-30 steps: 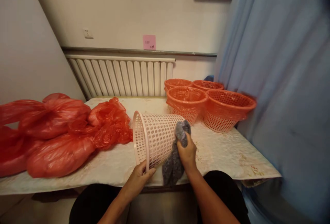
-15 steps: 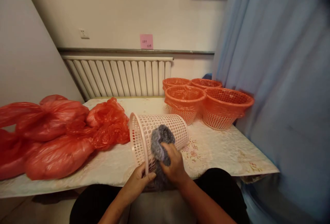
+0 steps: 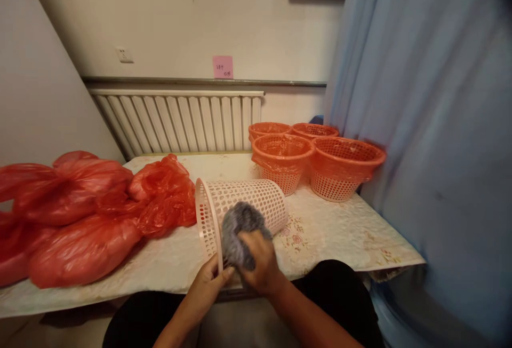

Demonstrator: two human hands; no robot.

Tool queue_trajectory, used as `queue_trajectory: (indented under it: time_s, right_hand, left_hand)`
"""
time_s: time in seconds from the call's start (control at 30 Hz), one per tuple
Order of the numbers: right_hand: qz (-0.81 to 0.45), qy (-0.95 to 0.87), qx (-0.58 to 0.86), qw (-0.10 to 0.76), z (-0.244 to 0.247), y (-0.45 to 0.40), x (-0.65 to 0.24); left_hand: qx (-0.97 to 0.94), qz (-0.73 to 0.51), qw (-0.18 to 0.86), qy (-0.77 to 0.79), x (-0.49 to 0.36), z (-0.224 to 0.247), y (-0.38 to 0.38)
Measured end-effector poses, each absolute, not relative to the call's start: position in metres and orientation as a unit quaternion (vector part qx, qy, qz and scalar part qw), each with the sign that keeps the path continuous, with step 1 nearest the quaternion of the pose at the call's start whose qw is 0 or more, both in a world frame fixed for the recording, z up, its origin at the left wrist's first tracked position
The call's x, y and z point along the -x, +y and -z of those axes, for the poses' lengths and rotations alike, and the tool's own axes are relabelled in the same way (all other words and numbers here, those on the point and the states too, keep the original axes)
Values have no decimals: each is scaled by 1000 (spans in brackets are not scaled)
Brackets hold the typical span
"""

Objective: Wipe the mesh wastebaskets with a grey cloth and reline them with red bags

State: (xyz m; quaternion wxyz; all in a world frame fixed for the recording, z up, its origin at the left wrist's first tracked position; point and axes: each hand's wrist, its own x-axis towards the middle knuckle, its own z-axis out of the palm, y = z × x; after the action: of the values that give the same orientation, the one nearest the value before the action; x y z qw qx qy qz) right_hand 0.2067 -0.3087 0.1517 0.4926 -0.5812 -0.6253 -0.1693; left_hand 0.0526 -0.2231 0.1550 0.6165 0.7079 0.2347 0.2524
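Observation:
A pale pink perforated basket [image 3: 256, 193] lies on its side on the covered table, its open mouth facing left. Its rim is pinched near the bottom by my left hand [image 3: 206, 286], thumb outside. My right hand [image 3: 260, 262] is closed on a grey cloth [image 3: 236, 230] and presses it against the basket's near side, close to the rim. Part of the cloth hangs down below the right hand. The right hand is slightly blurred.
Several filled red plastic bags [image 3: 84, 246] cover the table's left side. Several baskets lined with red bags [image 3: 346, 158] stand at the back right, beside a blue curtain [image 3: 432, 124]. A radiator [image 3: 180, 121] is behind the table [image 3: 340, 236]; my knees are under its front edge.
My right hand has moved slightly down and left with the cloth, which looks more spread out over the basket. The whole view has shifted a little. My left hand still grips the rim.

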Motion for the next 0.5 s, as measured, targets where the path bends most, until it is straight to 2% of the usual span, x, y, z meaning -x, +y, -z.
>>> queue_trajectory:
  time_s: [0.13,0.33,0.5]
  right_hand:
    - [159,-623,593,485,-150,-303,-206]
    - [156,-290,743,583,-151,-291,-291]
    - [66,-115,775,618,-141,-289,-316]
  left_hand:
    - [-702,-258,612,257,-46,-163,-220]
    - [-718,-281,581,261,-42,-157,-214]
    - [-702,-328,545,320,-42,-146,-207]
